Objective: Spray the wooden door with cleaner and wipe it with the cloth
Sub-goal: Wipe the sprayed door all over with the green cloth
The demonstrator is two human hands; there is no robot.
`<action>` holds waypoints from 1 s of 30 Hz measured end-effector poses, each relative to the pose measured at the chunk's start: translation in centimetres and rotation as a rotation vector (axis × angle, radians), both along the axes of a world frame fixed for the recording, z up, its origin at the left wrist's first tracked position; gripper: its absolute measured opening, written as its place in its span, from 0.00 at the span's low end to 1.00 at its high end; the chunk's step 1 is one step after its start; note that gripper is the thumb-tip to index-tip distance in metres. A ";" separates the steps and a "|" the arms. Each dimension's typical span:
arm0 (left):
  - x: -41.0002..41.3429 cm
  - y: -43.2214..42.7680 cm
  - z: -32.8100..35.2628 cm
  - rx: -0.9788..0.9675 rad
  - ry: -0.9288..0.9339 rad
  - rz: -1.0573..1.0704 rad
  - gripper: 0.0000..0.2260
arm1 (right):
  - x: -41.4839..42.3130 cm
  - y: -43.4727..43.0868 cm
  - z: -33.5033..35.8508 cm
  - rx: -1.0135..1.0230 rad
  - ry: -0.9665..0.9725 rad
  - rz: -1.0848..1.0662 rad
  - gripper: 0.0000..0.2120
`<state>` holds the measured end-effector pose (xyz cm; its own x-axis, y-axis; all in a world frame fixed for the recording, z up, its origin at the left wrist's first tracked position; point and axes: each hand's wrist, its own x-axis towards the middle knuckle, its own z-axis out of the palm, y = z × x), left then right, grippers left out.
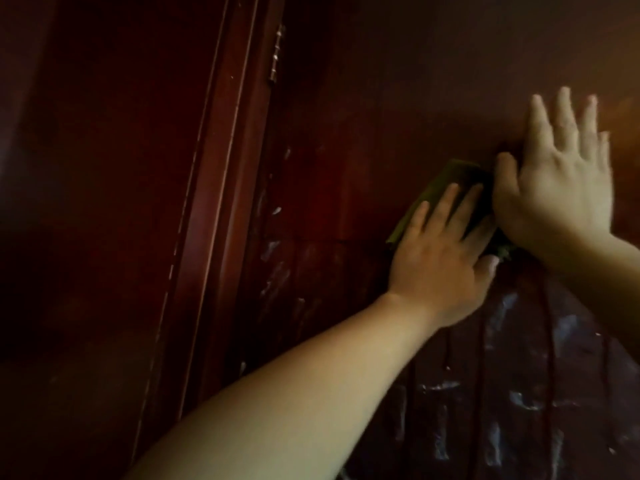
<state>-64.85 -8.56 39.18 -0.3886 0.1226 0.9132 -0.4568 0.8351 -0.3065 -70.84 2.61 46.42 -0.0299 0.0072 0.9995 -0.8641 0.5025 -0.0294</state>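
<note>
The left hand (440, 258) is pressing a green cloth (457, 199) flat, fingers spread, against the wooden door (398, 98); the right hand (561, 181) is lying open beside it (thumb touching the cloth). The cloth is looking soft and limp, best pinned under the palm. Wet streaks (502, 358) are showing below; no spray bottle is visible.

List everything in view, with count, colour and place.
door: one, dark red-brown wood, fills centre and right
door frame: one, dark red wood, left of the door
hinge: one, metal, upper left edge of the door
wet streaks: several, whitish, lower door
cloth: one, green, flat on the door at centre
left hand: pressed flat on the cloth
right hand: spread flat on the door, beside the cloth
</note>
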 end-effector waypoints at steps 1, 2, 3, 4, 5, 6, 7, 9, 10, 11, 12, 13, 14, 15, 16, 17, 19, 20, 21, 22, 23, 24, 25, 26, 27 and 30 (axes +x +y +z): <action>1.2 -1.8 0.8 0.010 0.024 0.002 0.27 | 1.0 -1.4 0.5 0.002 -0.010 0.029 0.32; 2.5 -3.7 1.6 0.023 0.047 0.014 0.27 | 1.7 -2.7 0.7 0.015 -0.025 0.045 0.32; 3.9 -5.7 2.7 0.035 0.066 0.035 0.28 | 2.2 -4.2 0.8 0.032 -0.042 0.036 0.32; 5.4 -7.7 4.2 0.051 0.073 0.064 0.27 | 2.4 -5.6 0.6 0.047 -0.057 -0.006 0.33; 6.8 -9.3 5.9 0.081 0.076 0.098 0.27 | 2.4 -6.7 0.4 0.051 -0.069 -0.065 0.33; 8.3 -10.7 7.6 0.121 0.086 0.123 0.27 | 2.2 -7.5 0.2 0.042 -0.077 -0.115 0.33; 9.5 -12.0 9.3 0.157 0.099 0.136 0.26 | 2.1 -8.1 0.1 0.029 -0.084 -0.143 0.33; 11.5 -14.1 11.3 0.187 0.102 0.131 0.26 | 2.1 -8.5 -0.1 0.011 -0.084 -0.160 0.33; 12.1 -15.0 11.7 0.190 0.100 0.120 0.26 | 2.1 -8.6 -0.2 0.007 -0.080 -0.166 0.34; 12.6 -15.7 11.7 0.203 0.109 0.108 0.26 | 2.1 -8.8 -0.3 0.004 -0.076 -0.171 0.34; 12.9 -16.3 11.2 0.230 0.131 0.103 0.26 | 2.3 -9.0 -0.5 0.005 -0.072 -0.177 0.34; 13.2 -16.8 10.4 0.260 0.164 0.110 0.26 | 2.3 -9.3 -0.7 0.007 -0.069 -0.189 0.35; 13.3 -17.1 9.4 0.282 0.197 0.122 0.26 | 2.3 -9.4 -0.8 0.007 -0.064 -0.200 0.35; 13.2 -17.2 8.2 0.298 0.224 0.132 0.26 | 2.4 -9.5 -1.0 0.006 -0.058 -0.203 0.35; 13.1 -17.2 6.8 0.313 0.242 0.135 0.26 | 2.4 -9.5 -1.0 0.009 -0.053 -0.200 0.35; 12.9 -17.0 5.2 0.326 0.254 0.131 0.26 | 2.5 -9.4 -1.0 0.014 -0.053 -0.198 0.35; 12.6 -16.5 1.5 0.338 0.263 0.119 0.28 | 2.5 -9.3 -1.2 0.019 -0.057 -0.195 0.35; 12.6 -16.2 -0.5 0.336 0.255 0.114 0.29 | 2.6 -9.3 -1.2 0.022 -0.057 -0.194 0.35; 12.8 -15.9 -2.5 0.328 0.230 0.106 0.29 | 2.7 -9.3 -1.3 0.027 -0.057 -0.195 0.35; 13.1 -15.8 -4.1 0.316 0.188 0.102 0.29 | 2.8 -9.4 -1.4 0.032 -0.059 -0.198 0.35; 13.3 -15.9 -5.0 0.306 0.150 0.108 0.28 | 2.9 -9.4 -1.5 0.037 -0.061 -0.204 0.35; 13.4 -16.1 -4.9 0.305 0.139 0.118 0.28 | 2.9 -9.5 -1.5 0.039 -0.063 -0.212 0.35; 13.4 -16.3 -3.8 0.310 0.165 0.131 0.29 | 2.9 -9.5 -1.4 0.039 -0.064 -0.216 0.35; 13.2 -16.4 -2.0 0.328 0.218 0.139 0.30 | 2.9 -9.5 -1.4 0.040 -0.065 -0.214 0.35; 12.8 -16.2 0.4 0.359 0.285 0.143 0.30 | 3.0 -9.5 -1.4 0.041 -0.066 -0.211 0.35; 10.8 -14.5 7.6 0.452 0.379 0.137 0.27 | 2.9 -9.5 -1.4 0.032 -0.053 -0.194 0.35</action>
